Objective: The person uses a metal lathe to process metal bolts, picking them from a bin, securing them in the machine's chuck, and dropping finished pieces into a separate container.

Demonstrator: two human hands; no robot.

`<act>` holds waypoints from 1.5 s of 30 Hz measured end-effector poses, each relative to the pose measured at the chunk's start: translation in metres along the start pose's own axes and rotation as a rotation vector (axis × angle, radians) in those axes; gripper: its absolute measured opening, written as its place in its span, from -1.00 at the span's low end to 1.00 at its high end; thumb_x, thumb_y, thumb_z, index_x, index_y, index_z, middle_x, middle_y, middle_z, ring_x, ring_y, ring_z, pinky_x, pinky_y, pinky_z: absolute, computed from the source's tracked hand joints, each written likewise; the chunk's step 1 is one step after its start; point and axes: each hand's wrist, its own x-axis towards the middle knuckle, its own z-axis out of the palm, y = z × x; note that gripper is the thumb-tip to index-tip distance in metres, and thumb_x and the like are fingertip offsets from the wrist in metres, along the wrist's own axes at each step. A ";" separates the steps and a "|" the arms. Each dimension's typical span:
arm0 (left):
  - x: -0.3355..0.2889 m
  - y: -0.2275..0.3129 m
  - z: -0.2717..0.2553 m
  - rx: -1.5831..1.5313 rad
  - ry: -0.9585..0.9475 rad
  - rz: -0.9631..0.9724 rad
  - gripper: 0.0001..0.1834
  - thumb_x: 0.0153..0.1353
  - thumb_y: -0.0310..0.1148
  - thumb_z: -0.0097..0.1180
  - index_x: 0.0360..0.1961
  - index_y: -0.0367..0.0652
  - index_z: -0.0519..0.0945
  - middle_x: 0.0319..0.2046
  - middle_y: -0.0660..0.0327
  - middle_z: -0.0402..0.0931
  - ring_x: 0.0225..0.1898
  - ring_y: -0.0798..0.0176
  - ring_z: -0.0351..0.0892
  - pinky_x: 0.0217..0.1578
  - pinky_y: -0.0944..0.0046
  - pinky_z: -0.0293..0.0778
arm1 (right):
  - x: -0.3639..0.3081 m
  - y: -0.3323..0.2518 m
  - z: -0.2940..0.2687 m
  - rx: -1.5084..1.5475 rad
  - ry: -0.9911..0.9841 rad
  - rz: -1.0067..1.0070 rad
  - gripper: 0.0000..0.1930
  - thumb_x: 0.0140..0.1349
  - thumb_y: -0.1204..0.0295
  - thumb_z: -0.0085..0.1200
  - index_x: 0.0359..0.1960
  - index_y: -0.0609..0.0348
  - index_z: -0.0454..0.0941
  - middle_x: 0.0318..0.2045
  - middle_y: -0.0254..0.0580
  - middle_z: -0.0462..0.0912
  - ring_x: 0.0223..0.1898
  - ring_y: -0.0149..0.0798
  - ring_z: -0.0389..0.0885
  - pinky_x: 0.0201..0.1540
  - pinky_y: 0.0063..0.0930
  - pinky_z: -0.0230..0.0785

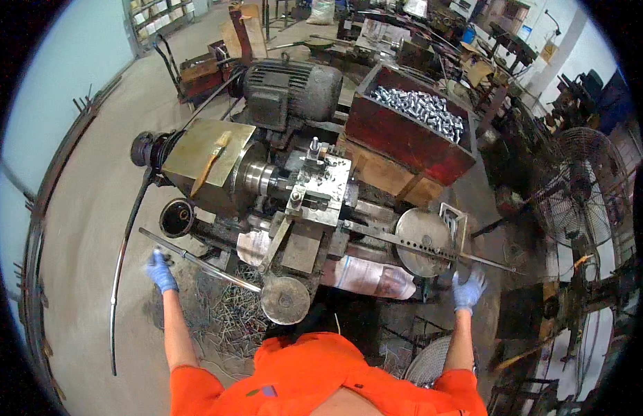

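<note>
My left hand (160, 271), in a blue glove, is off to the left with its fingers apart and nothing in them. It hovers just below a long metal lever (200, 262), apart from it. The lever runs to a round metal disc (285, 301) at the front of a small lathe. On the right my right hand (469, 290), also blue-gloved, is open with fingers spread. It is nearest a thin metal rod (491, 263) and a larger round plate (424, 241). Between my hands stands the lathe's tool slide (323, 186), facing the chuck (259, 179).
Behind the lathe sit an electric motor (293, 92) and a red bin (410, 130) heaped with small metal parts. A brush (210, 165) lies on the headstock cover. Metal shavings (235, 312) litter the floor near my left arm. A large fan (578, 184) stands at right.
</note>
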 end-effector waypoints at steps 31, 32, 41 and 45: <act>0.000 -0.075 0.020 1.230 -0.834 0.282 -0.57 0.08 0.04 -0.02 -0.20 -0.01 0.59 -0.26 0.01 0.56 -0.20 -0.07 0.54 -0.19 0.02 0.44 | -0.012 -0.125 -0.118 0.670 -0.097 -0.298 -0.70 -0.01 0.19 0.21 -0.48 0.23 0.62 -0.51 -0.04 0.62 -0.43 -0.09 0.60 -0.30 -0.31 0.40; 0.012 -0.080 0.009 1.170 -0.811 0.252 -0.56 0.08 0.05 -0.02 -0.18 -0.02 0.58 -0.25 0.01 0.56 -0.21 -0.07 0.54 -0.20 0.01 0.44 | -0.002 -0.149 -0.127 0.670 -0.052 -0.395 -0.70 -0.01 0.19 0.21 -0.48 0.22 0.62 -0.51 -0.04 0.62 -0.45 -0.08 0.59 -0.31 -0.30 0.40; 0.034 0.144 -0.098 0.987 -0.058 0.500 -0.64 0.21 -0.05 -0.07 -0.16 -0.03 0.58 -0.31 -0.03 0.56 -0.34 0.01 0.57 -0.33 0.13 0.46 | 0.014 -0.351 -0.205 0.740 0.001 -1.048 -0.65 0.02 0.04 0.08 -0.42 0.06 0.63 -0.34 -0.05 0.58 -0.17 -0.04 0.49 -0.10 -0.21 0.32; 0.045 0.095 -0.154 1.239 0.024 0.170 -0.56 0.21 0.07 -0.14 -0.28 -0.06 0.58 -0.36 -0.01 0.56 -0.34 -0.06 0.56 -0.33 0.03 0.43 | 0.001 -0.415 -0.221 0.505 -0.074 -1.245 -0.54 0.07 -0.09 -0.10 -0.31 -0.03 0.65 -0.19 0.01 0.55 -0.01 0.00 0.40 0.09 -0.17 0.15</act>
